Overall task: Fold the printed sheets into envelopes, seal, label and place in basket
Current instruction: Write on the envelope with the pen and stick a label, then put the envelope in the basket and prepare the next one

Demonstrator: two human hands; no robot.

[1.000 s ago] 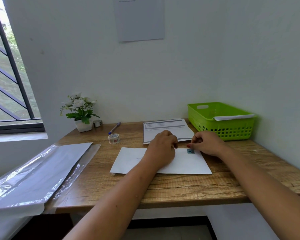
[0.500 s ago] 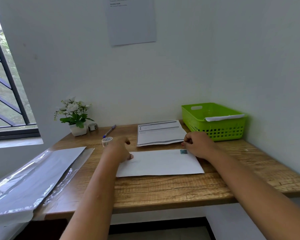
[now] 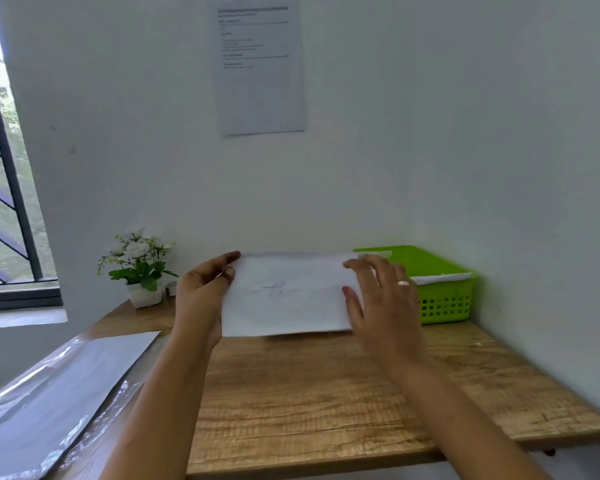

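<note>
Holding a white envelope (image 3: 284, 296) up in front of the wall, a person stands it nearly upright with its broad face toward the camera. Its long lower edge hangs just above the wooden tabletop (image 3: 326, 393), where it casts a thin shadow. Faint, blurred marks show on the paper but cannot be read.

The left hand (image 3: 205, 292) pinches the envelope's left end, with the thumb on the near face and the forefinger reaching to the top corner. The right hand (image 3: 381, 299), which wears a ring, lies over the right end with its fingers spread and fairly straight and its thumb on the near face. Whether any finger goes behind the paper cannot be told.

Just beyond the right hand, a bright green basket (image 3: 444, 292) sits in the back right corner of the tabletop. A white paper item (image 3: 440, 278) rests across its rim.

A small white pot of white flowers (image 3: 139, 268) stands at the back left. Pale sheets in a clear plastic sleeve (image 3: 56, 386) lie at the left, hanging over the edge. A printed notice (image 3: 260, 67) hangs on the wall above, and a barred window (image 3: 0, 202) is at the far left.
</note>
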